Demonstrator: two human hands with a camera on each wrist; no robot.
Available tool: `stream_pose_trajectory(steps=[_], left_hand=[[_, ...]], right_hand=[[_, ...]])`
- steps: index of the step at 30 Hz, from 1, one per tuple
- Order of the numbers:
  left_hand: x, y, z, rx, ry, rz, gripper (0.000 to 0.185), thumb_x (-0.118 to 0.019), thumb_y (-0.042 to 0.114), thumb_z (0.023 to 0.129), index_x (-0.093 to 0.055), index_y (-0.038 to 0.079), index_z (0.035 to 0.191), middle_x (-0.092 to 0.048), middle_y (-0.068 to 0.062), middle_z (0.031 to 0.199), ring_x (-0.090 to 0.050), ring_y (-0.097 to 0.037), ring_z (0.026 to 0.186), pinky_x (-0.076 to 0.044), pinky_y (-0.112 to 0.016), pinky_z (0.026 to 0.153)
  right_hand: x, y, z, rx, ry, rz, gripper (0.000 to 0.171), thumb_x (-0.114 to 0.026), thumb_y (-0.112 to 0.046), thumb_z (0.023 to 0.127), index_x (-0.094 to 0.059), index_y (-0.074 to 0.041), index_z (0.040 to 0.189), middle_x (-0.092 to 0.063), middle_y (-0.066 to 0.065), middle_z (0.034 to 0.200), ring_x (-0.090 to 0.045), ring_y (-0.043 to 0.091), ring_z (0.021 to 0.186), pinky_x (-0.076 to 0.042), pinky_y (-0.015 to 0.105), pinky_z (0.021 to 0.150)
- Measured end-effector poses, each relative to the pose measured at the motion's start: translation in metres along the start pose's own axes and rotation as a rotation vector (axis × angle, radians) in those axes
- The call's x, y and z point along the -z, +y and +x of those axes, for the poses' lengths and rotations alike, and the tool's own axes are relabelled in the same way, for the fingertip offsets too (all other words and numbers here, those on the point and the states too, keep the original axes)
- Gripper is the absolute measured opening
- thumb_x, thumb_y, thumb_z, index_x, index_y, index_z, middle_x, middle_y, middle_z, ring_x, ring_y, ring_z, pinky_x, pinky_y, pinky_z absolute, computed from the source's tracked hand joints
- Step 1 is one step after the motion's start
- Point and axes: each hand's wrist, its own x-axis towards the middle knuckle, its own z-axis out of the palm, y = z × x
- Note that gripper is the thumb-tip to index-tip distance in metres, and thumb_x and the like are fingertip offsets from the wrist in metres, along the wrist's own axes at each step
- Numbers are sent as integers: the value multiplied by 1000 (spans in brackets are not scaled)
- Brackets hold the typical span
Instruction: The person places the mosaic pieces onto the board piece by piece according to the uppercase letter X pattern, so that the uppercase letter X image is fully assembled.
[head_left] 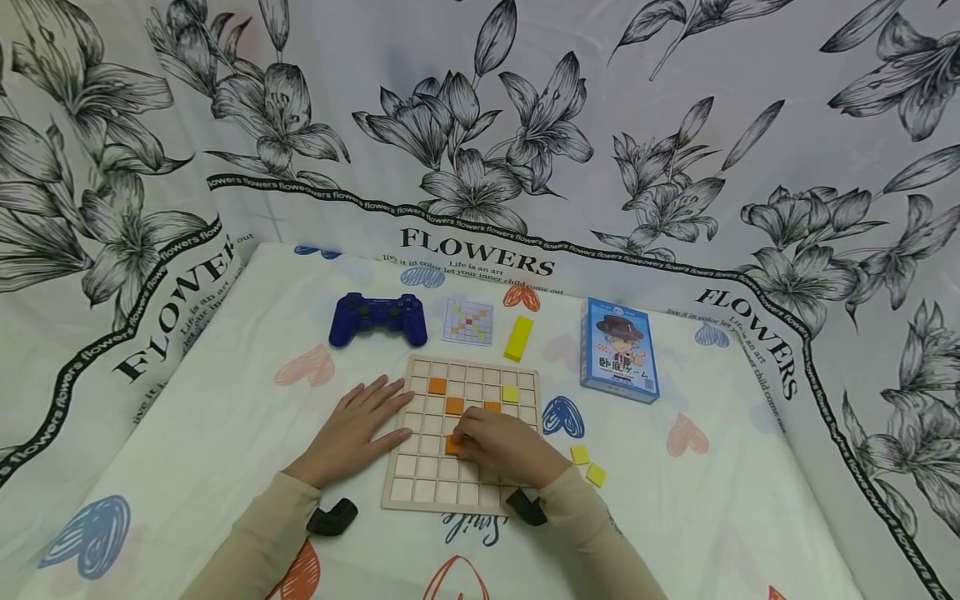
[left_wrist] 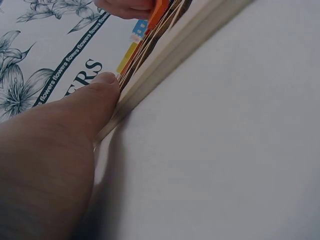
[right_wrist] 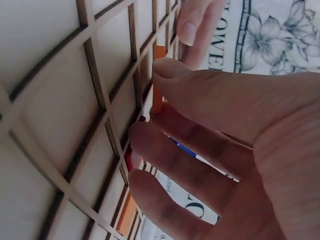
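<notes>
A wooden grid board (head_left: 427,487) lies on the cloth in front of me. Three orange tiles (head_left: 437,385) and one yellow tile (head_left: 511,393) sit in its cells. My right hand (head_left: 459,437) pinches another orange tile (head_left: 452,447) at a cell near the board's middle; in the right wrist view thumb and fingers hold this orange tile (right_wrist: 158,85) on edge against the grid (right_wrist: 50,100). My left hand (head_left: 386,410) lies flat with straight fingers on the board's left edge. In the left wrist view its thumb (left_wrist: 85,105) touches the board's rim (left_wrist: 175,50).
Behind the board lie a blue game controller (head_left: 378,318), a pattern card (head_left: 468,322), a yellow block (head_left: 518,337) and a blue card box (head_left: 618,348). Two loose yellow tiles (head_left: 587,464) lie right of the board. Flower-printed cloth hangs around the surface.
</notes>
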Motion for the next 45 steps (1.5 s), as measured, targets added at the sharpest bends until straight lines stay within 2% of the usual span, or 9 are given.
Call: stream_pose_trajectory(steps=[12, 22, 28, 32, 37, 41, 45], left_hand=[[3, 1, 0, 25, -45, -15, 63, -48, 56, 94, -40, 23, 147, -31, -1, 156, -21, -27, 146, -10, -47, 119], [1, 2, -1, 21, -37, -25, 62, -50, 54, 94, -42, 22, 146, -33, -2, 155, -22, -28, 145, -12, -48, 118], [1, 1, -1, 17, -26, 2, 62, -50, 54, 94, -42, 21, 146, -34, -3, 154, -23, -29, 145, -13, -49, 118], [3, 3, 0, 31, -49, 2, 63, -48, 56, 94, -40, 22, 147, -32, -2, 155, -21, -28, 146, -11, -48, 119], [4, 4, 2, 50, -79, -5, 64, -48, 57, 94, -39, 22, 148, -30, -1, 156, -19, -27, 147, -9, -46, 120], [5, 2, 3, 46, -74, 5, 64, -47, 58, 94, -39, 23, 148, -31, -1, 156, -19, -27, 146, -9, -45, 120], [3, -1, 4, 40, -70, 6, 64, -46, 58, 94, -39, 24, 148, -30, -1, 156, -19, -27, 146, -9, -46, 120]], right_hand=[[-7, -1, 4, 13, 19, -46, 17, -64, -27, 93, -67, -19, 108, -61, -10, 105, -58, 1, 88, -52, 16, 84], [-11, 0, 3, 33, 34, -40, 16, -62, -26, 94, -67, -19, 107, -60, -10, 105, -58, 0, 89, -51, 15, 83], [0, 3, -6, 7, 48, -24, 17, -60, -28, 96, -65, -19, 109, -61, -9, 106, -58, 2, 89, -52, 17, 82], [14, 15, -31, -87, 78, 14, 19, -63, -23, 94, -64, -17, 112, -62, -7, 108, -60, 6, 92, -54, 23, 83], [25, 31, -78, -281, 85, 3, 24, -67, -23, 91, -64, -16, 114, -63, -6, 108, -62, 9, 94, -55, 29, 80], [22, 42, -115, -404, 116, -17, 25, -71, -20, 88, -64, -14, 111, -64, -5, 106, -62, 11, 93, -55, 32, 80], [14, 48, -141, -525, 123, -22, 25, -74, -17, 85, -64, -15, 108, -64, -6, 105, -62, 10, 92, -55, 33, 82]])
